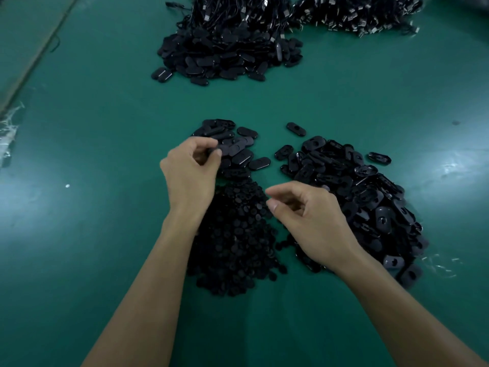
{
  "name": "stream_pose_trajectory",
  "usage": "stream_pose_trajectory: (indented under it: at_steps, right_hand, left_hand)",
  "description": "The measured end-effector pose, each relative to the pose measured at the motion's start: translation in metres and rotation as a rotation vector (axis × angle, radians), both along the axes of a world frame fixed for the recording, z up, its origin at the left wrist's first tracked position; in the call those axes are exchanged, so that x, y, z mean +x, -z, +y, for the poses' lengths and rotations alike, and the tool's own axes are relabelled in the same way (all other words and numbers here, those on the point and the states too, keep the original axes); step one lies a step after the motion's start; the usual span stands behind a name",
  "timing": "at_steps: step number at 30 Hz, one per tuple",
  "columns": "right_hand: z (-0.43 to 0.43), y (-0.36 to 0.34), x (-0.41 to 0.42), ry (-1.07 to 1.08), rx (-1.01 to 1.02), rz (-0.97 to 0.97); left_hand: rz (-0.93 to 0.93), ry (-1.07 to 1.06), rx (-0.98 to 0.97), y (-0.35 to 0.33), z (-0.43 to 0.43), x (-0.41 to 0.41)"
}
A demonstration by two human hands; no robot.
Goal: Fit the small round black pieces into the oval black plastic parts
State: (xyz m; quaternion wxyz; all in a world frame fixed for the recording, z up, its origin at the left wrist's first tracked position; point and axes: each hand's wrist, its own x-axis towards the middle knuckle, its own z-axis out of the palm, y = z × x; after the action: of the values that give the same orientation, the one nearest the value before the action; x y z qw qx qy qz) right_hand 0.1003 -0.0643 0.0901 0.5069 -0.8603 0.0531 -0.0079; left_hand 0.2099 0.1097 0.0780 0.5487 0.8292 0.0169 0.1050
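Left grip pinched an oval part at centre frame; right grip curled, contents unclear. Few looked fitted; heaps of round pieces and open ovals remained.

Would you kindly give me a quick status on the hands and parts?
Left hand pinches an oval part. Right hand curled over the round pieces, hold unclear. Nothing in the way.
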Motion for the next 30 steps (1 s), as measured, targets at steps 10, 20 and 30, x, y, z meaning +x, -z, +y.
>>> stream_pose_trajectory:
  at_steps: [10, 20, 30]
  right_hand:
    - [0.000, 0.004, -0.005, -0.024, -0.012, 0.015]
    - [0.001, 0.003, -0.004, -0.016, -0.025, 0.020]
    - [0.002, 0.001, -0.006, -0.022, -0.034, 0.013]
  left_hand:
    - [-0.067, 0.023, 0.474, 0.011, 0.000, 0.010]
    - [-0.060, 0.214, 0.775, 0.007, -0.005, -0.006]
    - [-0.045, 0.225, 0.683, -0.001, -0.008, -0.007]
